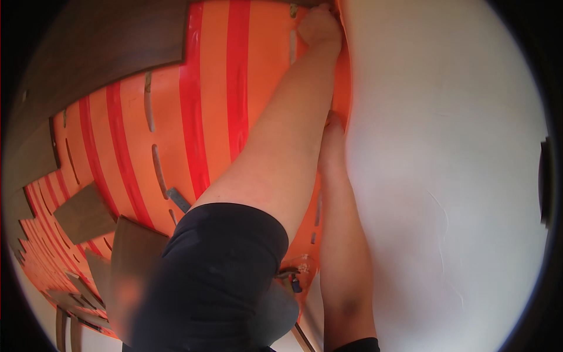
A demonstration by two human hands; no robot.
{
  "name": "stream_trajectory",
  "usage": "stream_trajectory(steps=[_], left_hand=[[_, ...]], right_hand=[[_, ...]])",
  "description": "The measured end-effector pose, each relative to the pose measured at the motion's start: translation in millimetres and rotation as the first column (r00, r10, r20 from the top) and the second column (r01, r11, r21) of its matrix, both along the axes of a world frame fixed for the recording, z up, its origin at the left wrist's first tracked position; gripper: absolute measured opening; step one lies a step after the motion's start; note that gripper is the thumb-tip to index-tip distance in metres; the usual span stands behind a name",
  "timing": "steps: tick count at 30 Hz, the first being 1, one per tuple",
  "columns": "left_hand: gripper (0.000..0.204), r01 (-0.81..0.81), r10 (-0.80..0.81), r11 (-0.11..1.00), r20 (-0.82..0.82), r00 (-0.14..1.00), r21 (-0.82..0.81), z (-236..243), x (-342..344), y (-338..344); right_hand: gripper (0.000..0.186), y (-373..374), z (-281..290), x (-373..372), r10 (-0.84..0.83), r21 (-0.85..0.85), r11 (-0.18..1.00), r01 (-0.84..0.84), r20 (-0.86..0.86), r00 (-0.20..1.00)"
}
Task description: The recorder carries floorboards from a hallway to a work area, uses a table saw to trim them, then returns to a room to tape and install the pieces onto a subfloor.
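Observation:
My left arm, in a short black sleeve, stretches across to the far end of the wall. My left hand (319,27) is curled closed there, at the edge of the orange underlay sheet (264,64) where it meets the wall. What its fingers hold, if anything, is hidden. Nearer to me, my right hand (333,126) is low against the same wall edge. My left forearm covers part of it, and its fingers do not show. The underlay has long slots and red tape stripes, and its border turns up along the wall.
The pale wall (446,146) rises close on my right. Dark wood-look floor planks (117,35) with a stepped edge cover the far left. Loose planks (86,213) lie on the underlay. A grey strip (178,199) lies beside my sleeve, and a small dark tool (288,273) lies near the wall.

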State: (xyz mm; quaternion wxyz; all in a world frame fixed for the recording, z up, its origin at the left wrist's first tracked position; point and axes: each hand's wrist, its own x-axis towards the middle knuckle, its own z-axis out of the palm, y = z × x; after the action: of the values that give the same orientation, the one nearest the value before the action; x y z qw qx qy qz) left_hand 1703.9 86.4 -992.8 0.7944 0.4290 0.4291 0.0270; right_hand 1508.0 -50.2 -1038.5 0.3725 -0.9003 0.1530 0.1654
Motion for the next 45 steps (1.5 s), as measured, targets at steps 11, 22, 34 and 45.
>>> stream_trajectory(steps=[11,22,34,45], left_hand=[[0.041,0.298,-0.312,0.651,-0.111,0.943,0.698,-55,26,-8],[0.047,0.340,-0.696,-0.042,-0.272,0.665,0.939,-81,-25,-13],[0.059,0.198,-0.535,-0.396,-0.401,0.744,0.897,-98,-29,-15],[0.057,0.229,-0.628,-0.357,-0.414,0.659,0.905,-122,-5,0]], right_hand=[[0.056,6,-1,8,-0.022,0.104,0.994,0.025,-0.037,0.999],[0.065,7,9,6,-0.138,0.040,0.989,0.143,-0.115,0.984],[0.069,28,36,12,-0.169,0.122,0.972,0.201,-0.236,0.957],[0.070,35,46,15,-0.153,0.146,0.967,0.208,-0.317,0.936]])
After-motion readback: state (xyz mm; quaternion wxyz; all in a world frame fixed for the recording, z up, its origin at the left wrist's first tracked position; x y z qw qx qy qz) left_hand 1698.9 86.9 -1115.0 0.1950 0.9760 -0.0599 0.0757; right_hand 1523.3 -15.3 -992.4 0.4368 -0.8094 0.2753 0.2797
